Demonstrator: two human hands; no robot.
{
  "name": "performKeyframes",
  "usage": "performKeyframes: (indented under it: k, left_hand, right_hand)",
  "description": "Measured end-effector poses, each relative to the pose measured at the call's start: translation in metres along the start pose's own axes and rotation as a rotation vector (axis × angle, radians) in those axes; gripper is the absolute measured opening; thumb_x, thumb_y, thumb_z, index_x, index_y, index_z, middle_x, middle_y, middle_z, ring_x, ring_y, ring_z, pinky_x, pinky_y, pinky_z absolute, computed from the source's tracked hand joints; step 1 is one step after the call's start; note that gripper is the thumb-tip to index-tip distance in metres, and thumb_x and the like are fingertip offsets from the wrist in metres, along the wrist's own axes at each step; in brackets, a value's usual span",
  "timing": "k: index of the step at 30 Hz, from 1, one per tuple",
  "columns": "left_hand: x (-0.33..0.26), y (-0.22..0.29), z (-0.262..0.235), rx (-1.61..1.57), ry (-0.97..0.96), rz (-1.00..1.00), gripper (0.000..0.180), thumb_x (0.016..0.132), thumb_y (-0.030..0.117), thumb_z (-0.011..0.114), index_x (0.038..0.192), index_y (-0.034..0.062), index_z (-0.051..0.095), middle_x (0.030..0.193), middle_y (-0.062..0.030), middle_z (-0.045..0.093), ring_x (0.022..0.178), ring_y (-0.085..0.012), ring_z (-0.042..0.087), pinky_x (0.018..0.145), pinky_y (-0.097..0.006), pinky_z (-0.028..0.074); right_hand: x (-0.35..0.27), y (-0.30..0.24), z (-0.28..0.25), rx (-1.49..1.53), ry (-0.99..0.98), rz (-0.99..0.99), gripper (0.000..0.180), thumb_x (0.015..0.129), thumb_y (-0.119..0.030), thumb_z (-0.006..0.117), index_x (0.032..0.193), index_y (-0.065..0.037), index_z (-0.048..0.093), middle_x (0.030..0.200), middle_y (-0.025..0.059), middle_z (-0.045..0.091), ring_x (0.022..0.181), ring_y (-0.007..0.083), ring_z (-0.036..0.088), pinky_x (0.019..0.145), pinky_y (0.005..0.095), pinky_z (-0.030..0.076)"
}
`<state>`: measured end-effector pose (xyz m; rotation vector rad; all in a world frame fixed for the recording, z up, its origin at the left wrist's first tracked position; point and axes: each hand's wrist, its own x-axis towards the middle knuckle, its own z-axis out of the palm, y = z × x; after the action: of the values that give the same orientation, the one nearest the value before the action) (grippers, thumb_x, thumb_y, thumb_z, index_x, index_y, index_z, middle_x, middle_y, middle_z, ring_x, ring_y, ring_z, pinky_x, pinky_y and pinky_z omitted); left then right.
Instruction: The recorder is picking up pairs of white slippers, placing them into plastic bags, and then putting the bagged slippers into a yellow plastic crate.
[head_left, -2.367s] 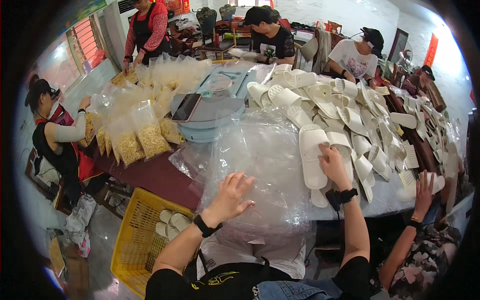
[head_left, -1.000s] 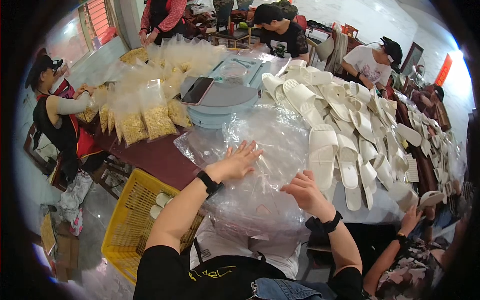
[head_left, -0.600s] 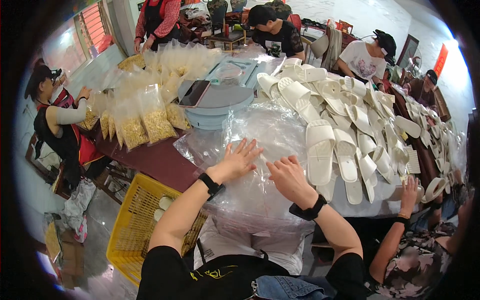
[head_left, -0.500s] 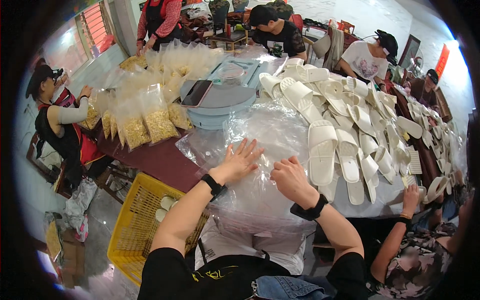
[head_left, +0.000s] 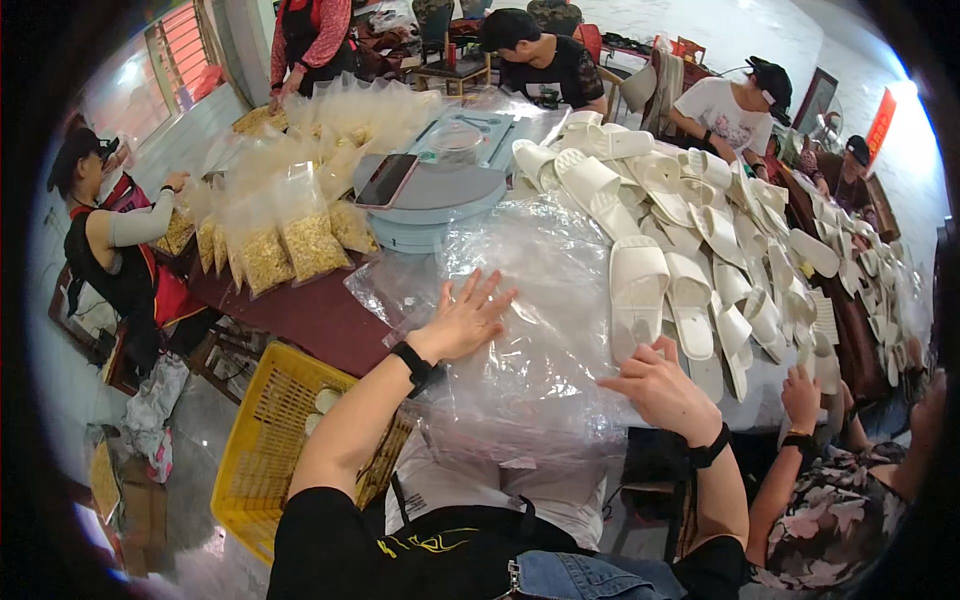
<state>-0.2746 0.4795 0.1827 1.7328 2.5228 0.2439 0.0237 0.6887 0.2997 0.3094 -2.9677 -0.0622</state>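
Observation:
A stack of clear plastic bags (head_left: pixel 545 290) lies spread in front of me, its near edge hanging toward my lap. My left hand (head_left: pixel 465 318) rests flat on it, fingers spread, holding nothing. At the right edge of the plastic is my right hand (head_left: pixel 660 385), its thumb stretched left over the bags and apart from the bent fingers. Those fingers come close to the heel of a white slipper (head_left: pixel 638 285); whether they touch it I cannot tell. Beyond and to the right, many more white slippers (head_left: pixel 715 230) lie in a heap.
A yellow basket (head_left: pixel 255 460) with some pale items stands low left. Filled clear bags of yellowish pieces (head_left: pixel 310 240) crowd the table's left. A phone (head_left: pixel 388 180) lies on stacked grey-blue stools (head_left: pixel 440 205). Several people sit or stand around; a neighbour's hand (head_left: pixel 800 400) is at the right.
My right hand has moved right and slightly nearer me, from over the bags to their right edge, its thumb now stretched out. My left hand stays flat on the plastic.

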Motion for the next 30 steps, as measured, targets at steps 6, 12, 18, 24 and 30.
performKeyframes:
  k: [6, 12, 18, 24, 30]
  left_hand:
    - [-0.005, 0.022, -0.026, 0.196, 0.245, 0.198, 0.053, 0.095, 0.028, 0.065, 0.145, 0.0249, 0.047, 0.159, -0.0145, 0.029, 0.149, -0.0375, 0.024, 0.111, -0.068, 0.025]
    - [-0.048, 0.065, -0.043, 0.144, 0.067, 0.275, 0.048, 0.084, 0.036, 0.075, 0.12, 0.007, 0.062, 0.132, -0.0159, 0.057, 0.128, -0.0316, 0.049, 0.101, -0.051, 0.037]
    - [-0.09, 0.079, -0.041, 0.068, 0.161, 0.282, 0.084, 0.073, 0.053, 0.081, 0.138, 0.0072, 0.056, 0.142, -0.0206, 0.053, 0.13, -0.033, 0.048, 0.105, -0.054, 0.033]
    - [-0.094, 0.075, -0.033, 0.001, 0.188, 0.246, 0.09, 0.07, 0.046, 0.085, 0.146, 0.0129, 0.049, 0.148, -0.0217, 0.045, 0.136, -0.0367, 0.043, 0.107, -0.054, 0.032]
    - [-0.089, 0.076, -0.033, 0.112, 0.131, 0.25, 0.071, 0.08, 0.024, 0.076, 0.145, 0.0101, 0.05, 0.149, -0.0238, 0.045, 0.138, -0.0416, 0.043, 0.107, -0.057, 0.036]
  right_hand:
    - [-0.027, 0.007, 0.039, 0.109, -0.054, 0.047, 0.023, 0.07, -0.003, 0.069, 0.086, -0.016, 0.078, 0.086, 0.0002, 0.063, 0.096, 0.0213, 0.057, 0.1, 0.0418, 0.037]
    - [-0.013, 0.03, 0.038, 0.302, 0.484, 0.484, 0.016, 0.079, 0.0, 0.067, 0.094, -0.002, 0.072, 0.088, 0.0122, 0.063, 0.096, 0.0328, 0.06, 0.084, 0.0419, 0.05]
    - [-0.008, 0.085, 0.072, -0.061, 0.6, 0.752, 0.024, 0.082, -0.013, 0.073, 0.106, -0.008, 0.074, 0.116, 0.0227, 0.061, 0.101, 0.0418, 0.059, 0.092, 0.0482, 0.047]
    - [0.042, 0.086, 0.072, 0.23, 0.446, 0.932, 0.022, 0.085, -0.024, 0.07, 0.104, -0.016, 0.076, 0.118, 0.0164, 0.06, 0.108, 0.0414, 0.058, 0.095, 0.0614, 0.037]
    - [0.03, 0.11, 0.079, 0.384, 0.687, 0.838, 0.013, 0.085, -0.011, 0.062, 0.091, -0.001, 0.068, 0.1, 0.0201, 0.06, 0.096, 0.0415, 0.058, 0.084, 0.0524, 0.043]
